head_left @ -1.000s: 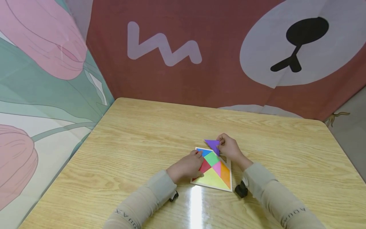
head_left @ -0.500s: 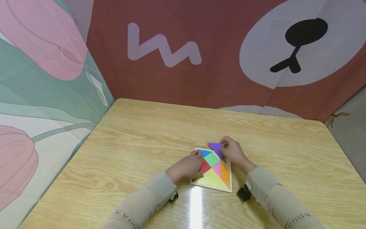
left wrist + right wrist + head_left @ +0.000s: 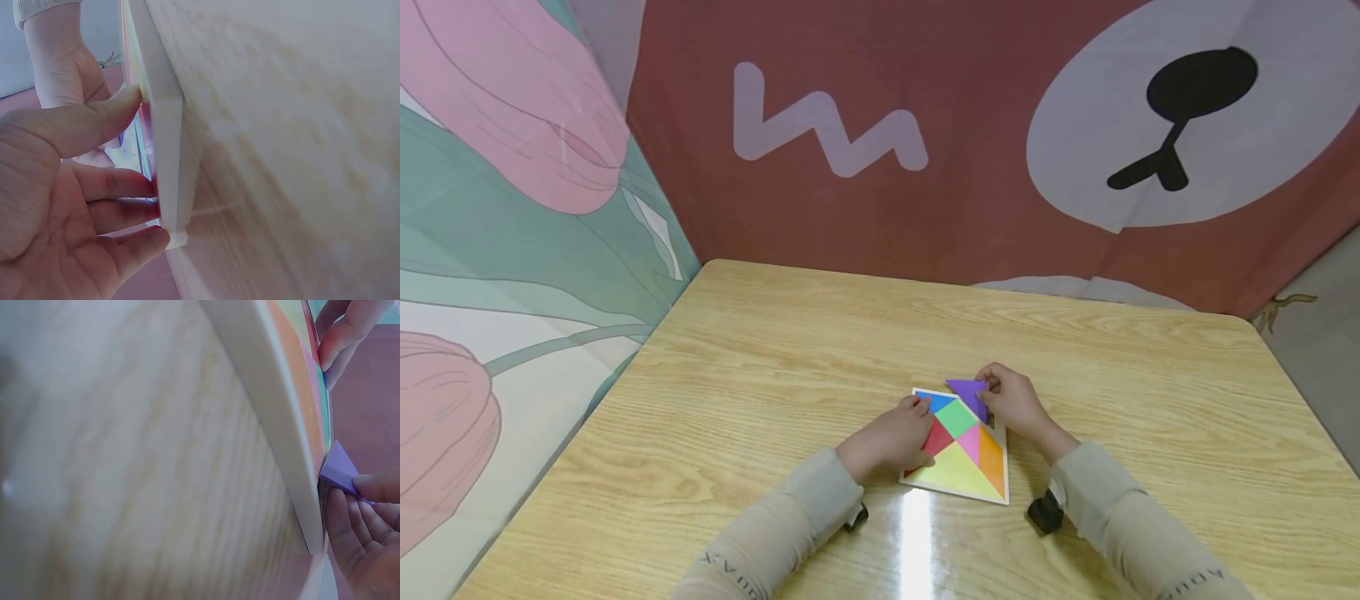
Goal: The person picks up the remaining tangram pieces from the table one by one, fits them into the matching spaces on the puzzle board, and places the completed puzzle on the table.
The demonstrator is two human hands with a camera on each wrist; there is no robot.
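Observation:
A tangram board [image 3: 1006,471] with a pale rim lies on the table, filled with flat coloured pieces. Blue, green, red, pink, orange and yellow pieces show in it. My left hand [image 3: 891,435] rests on the board's left side; in the left wrist view its thumb and fingertips press the face near the edge, fingers fairly straight. Between thumb and fingers, my right hand [image 3: 1013,400] pinches a purple triangle [image 3: 967,390]. This triangle is over the board's far right corner, where a gap partly shows; in the right wrist view the purple piece stands tilted, its lower edge at the board.
The wood-grain table [image 3: 775,350] extends around the board on all sides. Behind it hangs a printed backdrop [image 3: 850,217]. A black wrist device [image 3: 1045,511] sits under the right sleeve, close to the tabletop.
My right hand has moved the purple triangle slightly right and toward me, so it covers more of the gap in the board. The left hand has stayed in place.

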